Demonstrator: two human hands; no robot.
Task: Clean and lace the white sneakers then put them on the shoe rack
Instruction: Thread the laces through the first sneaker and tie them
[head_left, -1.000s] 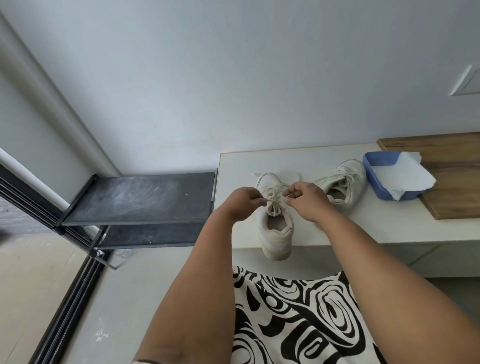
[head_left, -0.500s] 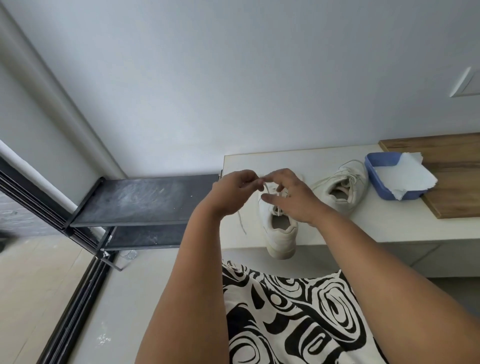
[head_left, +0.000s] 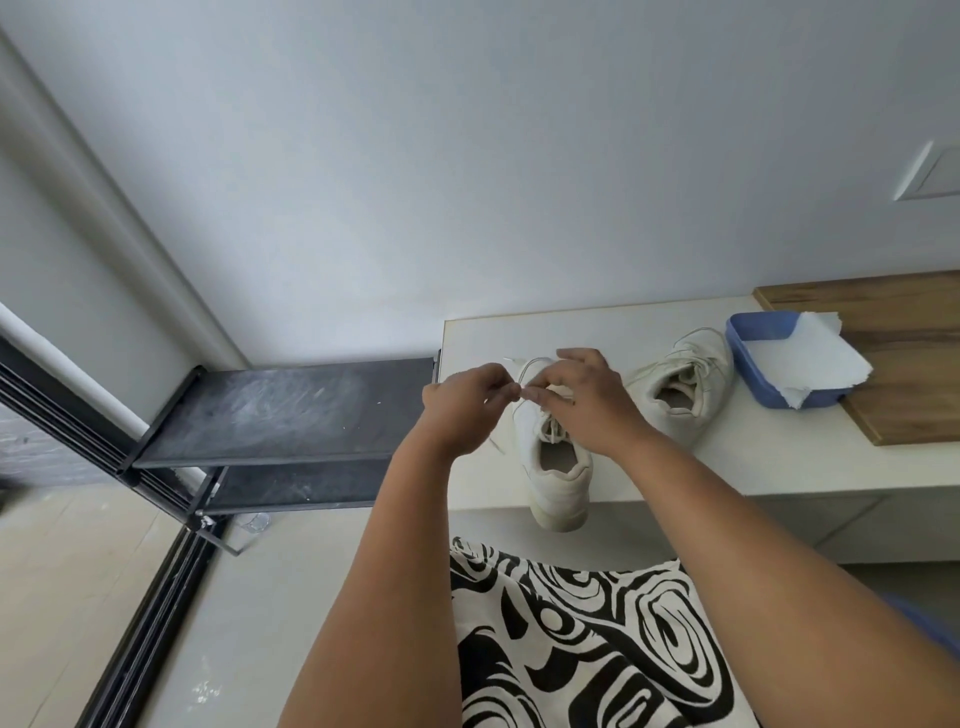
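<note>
A white sneaker (head_left: 557, 475) sits on the pale counter (head_left: 597, 332), its heel hanging over the front edge. My left hand (head_left: 465, 402) and my right hand (head_left: 584, 397) meet above its tongue, each pinching the white lace (head_left: 521, 387) between thumb and fingertips. A lace loop arcs up behind the fingers. The toe is hidden by my hands. A second white sneaker (head_left: 683, 382), laces loose, lies to the right. The black shoe rack (head_left: 280, 410) stands left of the counter, its shelves bare and dusty.
A blue tray (head_left: 753, 348) holding a white paper towel (head_left: 810, 361) sits right of the second sneaker, beside a wooden board (head_left: 898, 353). A black-and-white patterned garment (head_left: 587, 639) fills the foreground. A black floor track runs along the left.
My hands rose from the sneaker's tongue, drawing the lace upward, and now pinch it together higher above the shoe. A lace loop has appeared behind the fingers.
</note>
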